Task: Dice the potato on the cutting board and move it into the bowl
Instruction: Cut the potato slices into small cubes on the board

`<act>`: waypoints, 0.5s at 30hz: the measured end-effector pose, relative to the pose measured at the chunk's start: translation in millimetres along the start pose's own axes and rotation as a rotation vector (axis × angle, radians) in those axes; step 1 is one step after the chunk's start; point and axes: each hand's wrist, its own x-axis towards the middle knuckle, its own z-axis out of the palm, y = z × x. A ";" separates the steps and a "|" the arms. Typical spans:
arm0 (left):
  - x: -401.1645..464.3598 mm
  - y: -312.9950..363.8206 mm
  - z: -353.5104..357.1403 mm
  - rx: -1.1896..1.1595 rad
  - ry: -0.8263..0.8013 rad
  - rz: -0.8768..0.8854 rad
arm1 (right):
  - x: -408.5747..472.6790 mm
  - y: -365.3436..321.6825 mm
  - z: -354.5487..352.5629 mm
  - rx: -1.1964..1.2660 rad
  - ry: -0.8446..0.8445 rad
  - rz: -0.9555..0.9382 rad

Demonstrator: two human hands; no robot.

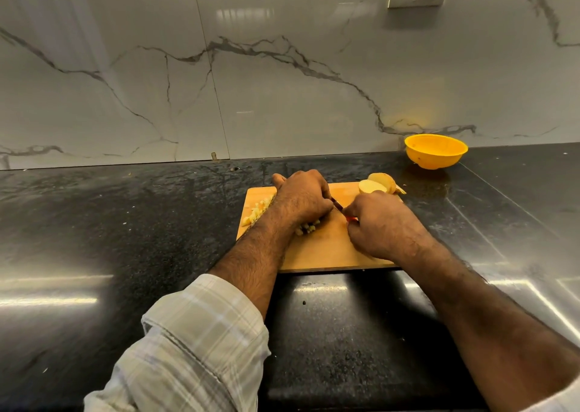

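diced potato heaped mid-board under the left hand, fingers curled down over the pieces; more dice at the cutting board's left edge — uncut potato halves at its far right corner. right hand fisted round an orange-handled knife, blade mostly hidden between the hands. yellow bowl well apart, back right on the black counter — against the marble wall.

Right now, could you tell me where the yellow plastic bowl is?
In the head view, the yellow plastic bowl stands on the black counter against the marble wall, beyond the wooden cutting board's far right corner.
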 end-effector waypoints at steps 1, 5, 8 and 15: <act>0.2 0.5 0.2 -0.007 -0.005 -0.006 | -0.1 -3.3 -1.7 -0.029 -0.028 -0.003; 0.8 -2.8 0.4 -0.084 -0.016 -0.023 | 5.9 -11.1 -3.4 -0.038 -0.047 0.002; -0.9 -5.2 1.8 -0.092 -0.019 -0.009 | 9.4 -4.7 1.5 0.044 -0.005 0.014; -1.7 -15.7 -6.8 -0.086 0.055 0.017 | -1.3 10.6 -3.2 0.140 0.121 -0.012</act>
